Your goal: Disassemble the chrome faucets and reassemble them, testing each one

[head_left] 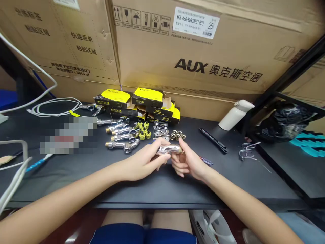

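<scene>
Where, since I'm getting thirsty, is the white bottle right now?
In the head view, the white bottle sits toward the back right of the black table, right of the slim black tool and in front of the AUX cardboard box.

the wide brown cardboard carton [220, 51] bears "aux 奥克斯空调" in bold black, plus a row of boxed handling signs, among them arrows, a glass and an umbrella. its white rectangular paper label [195, 23] reads "kfr-46g/bpr3aes1(b1)" and "25", beside small print. the brown cardboard panel at left [61, 56] shows "快递面单", "粘贴区域" and "300kgf". the black-and-yellow cardboard boxes [148, 97] carry a blurred word, possibly "faucet".
</scene>
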Available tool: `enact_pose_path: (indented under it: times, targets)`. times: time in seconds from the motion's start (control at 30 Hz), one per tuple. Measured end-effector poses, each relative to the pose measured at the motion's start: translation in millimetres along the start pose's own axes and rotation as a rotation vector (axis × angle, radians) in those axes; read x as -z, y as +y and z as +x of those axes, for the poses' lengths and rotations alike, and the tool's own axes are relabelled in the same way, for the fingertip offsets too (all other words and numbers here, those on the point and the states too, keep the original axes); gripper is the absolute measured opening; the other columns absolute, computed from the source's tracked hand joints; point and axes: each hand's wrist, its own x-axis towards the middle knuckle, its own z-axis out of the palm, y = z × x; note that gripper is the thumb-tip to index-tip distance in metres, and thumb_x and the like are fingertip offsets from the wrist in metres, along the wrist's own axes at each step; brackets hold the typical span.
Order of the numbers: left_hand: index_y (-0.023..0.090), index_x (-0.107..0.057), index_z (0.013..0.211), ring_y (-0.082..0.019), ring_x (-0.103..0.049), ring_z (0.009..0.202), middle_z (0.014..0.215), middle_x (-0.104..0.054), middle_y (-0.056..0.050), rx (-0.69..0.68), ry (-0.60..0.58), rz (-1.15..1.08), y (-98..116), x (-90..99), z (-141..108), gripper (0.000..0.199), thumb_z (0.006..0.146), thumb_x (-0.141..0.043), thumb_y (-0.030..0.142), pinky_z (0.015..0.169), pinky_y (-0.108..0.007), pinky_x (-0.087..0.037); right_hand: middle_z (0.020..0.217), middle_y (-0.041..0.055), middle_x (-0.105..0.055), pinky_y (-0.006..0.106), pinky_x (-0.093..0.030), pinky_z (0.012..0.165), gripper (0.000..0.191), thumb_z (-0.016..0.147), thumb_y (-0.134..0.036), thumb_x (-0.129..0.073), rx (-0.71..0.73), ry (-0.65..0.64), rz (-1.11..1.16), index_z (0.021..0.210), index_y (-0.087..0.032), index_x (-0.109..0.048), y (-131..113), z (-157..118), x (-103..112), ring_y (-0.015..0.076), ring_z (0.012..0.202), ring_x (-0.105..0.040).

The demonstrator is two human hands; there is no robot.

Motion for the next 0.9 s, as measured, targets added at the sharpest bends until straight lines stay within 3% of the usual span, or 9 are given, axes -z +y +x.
enact_pose_path:
  times: [0.07, 0.13, 0.2, 0.3, 0.37, 0.43, 0.57, 0.77, 0.9]
  targets:
    - [0.021, -0.038, 0.103, -0.009, -0.048, 0.055, 0.077, -0.05, 0.003, 0.091, -0.022, -0.267, -2, -5.3, 3, 0.022, 0.098, -0.039, 0.042, 0.054, -0.024, -0.046, 0.05, -0.0076, -0.034, 0.023, -0.033, 0.045, 0.05, 0.085, -0.067, -0.049, 0.271, 0.28, -0.272, 0.068, -0.021, -0.045, 3, -2, -2, 0.0082, 0.045, -0.03]
    - [0.022, -0.035, 0.097, -0.007, -0.045, 0.05, 0.076, -0.047, 0.004, 0.137, -0.03, -0.444, -6, -11.3, 5, 0.023, 0.098, -0.037, 0.045, 0.049, -0.022, -0.045, 0.055, -0.0062, -0.037, 0.022, -0.031, 0.047, 0.045, 0.083, -0.06, -0.059, 0.401, 0.424, -0.38, 0.068, -0.02, -0.046, 6, -2, -3, 0.0081, 0.05, -0.031]
    - [0.022, -0.034, 0.098, -0.007, -0.046, 0.052, 0.075, -0.046, 0.005, 0.099, 0.015, -0.383, -11, -14.1, 6, 0.021, 0.098, -0.037, 0.043, 0.051, -0.022, -0.044, 0.049, -0.0083, -0.028, 0.022, -0.028, 0.04, 0.049, 0.086, -0.063, -0.052, 0.302, 0.345, -0.194, 0.062, -0.021, -0.039, 7, 1, -5, 0.0071, 0.042, -0.024]
    - [0.02, -0.04, 0.109, -0.012, -0.054, 0.066, 0.082, -0.053, 0.001, -0.077, 0.115, 0.047, -14, -10.2, 4, 0.019, 0.096, -0.044, 0.034, 0.063, -0.025, -0.046, 0.041, -0.012, -0.016, 0.02, -0.022, 0.03, 0.056, 0.087, -0.069, -0.042, -0.017, 0.01, 0.256, 0.057, -0.023, -0.03, 4, 5, -3, 0.0054, 0.032, -0.012]
    - [0.019, -0.043, 0.115, -0.014, -0.056, 0.076, 0.09, -0.057, -0.003, -0.164, 0.141, 0.254, -13, -6.5, 3, 0.023, 0.095, -0.047, 0.029, 0.071, -0.028, -0.046, 0.039, -0.0125, -0.016, 0.019, -0.024, 0.028, 0.058, 0.086, -0.068, -0.044, -0.13, -0.151, 0.381, 0.055, -0.022, -0.028, 3, 8, -1, 0.0046, 0.03, -0.011]
    - [0.02, -0.043, 0.112, -0.013, -0.056, 0.073, 0.089, -0.058, -0.002, -0.138, 0.13, 0.21, -11, -5.4, 3, 0.02, 0.096, -0.045, 0.03, 0.069, -0.027, -0.047, 0.038, -0.0124, -0.019, 0.018, -0.029, 0.03, 0.057, 0.088, -0.065, -0.046, -0.05, -0.101, 0.343, 0.055, -0.021, -0.032, 3, 9, 0, 0.0042, 0.029, -0.015]
    - [0.022, -0.036, 0.101, -0.009, -0.053, 0.055, 0.078, -0.052, 0.003, 0.032, 0.054, -0.126, -9, -8.6, 5, 0.017, 0.099, -0.036, 0.038, 0.053, -0.022, -0.045, 0.042, -0.0123, -0.024, 0.018, -0.035, 0.032, 0.049, 0.09, -0.058, -0.051, 0.226, 0.156, 0.165, 0.061, -0.02, -0.039, 7, 9, -5, 0.0039, 0.032, -0.019]
    - [0.019, -0.042, 0.114, -0.015, -0.06, 0.08, 0.093, -0.061, -0.005, -0.165, 0.137, 0.318, -10, -3.2, 1, 0.02, 0.096, -0.046, 0.028, 0.074, -0.028, -0.049, 0.044, -0.0128, -0.021, 0.02, -0.036, 0.032, 0.047, 0.09, -0.056, -0.052, 0.248, 0.015, 0.182, 0.063, -0.022, -0.035, 9, 1, -16, 0.0043, 0.032, -0.018]
    - [0.02, -0.047, 0.115, -0.016, -0.061, 0.086, 0.105, -0.063, -0.007, -0.248, 0.157, 0.436, -5, 2.6, -2, 0.021, 0.095, -0.048, 0.026, 0.077, -0.027, -0.048, 0.05, -0.0067, -0.043, 0.025, -0.047, 0.045, 0.045, 0.089, -0.061, -0.048, 0.381, 0.067, -0.123, 0.075, -0.019, -0.052, -2, 1, 4, 0.0084, 0.04, -0.04]
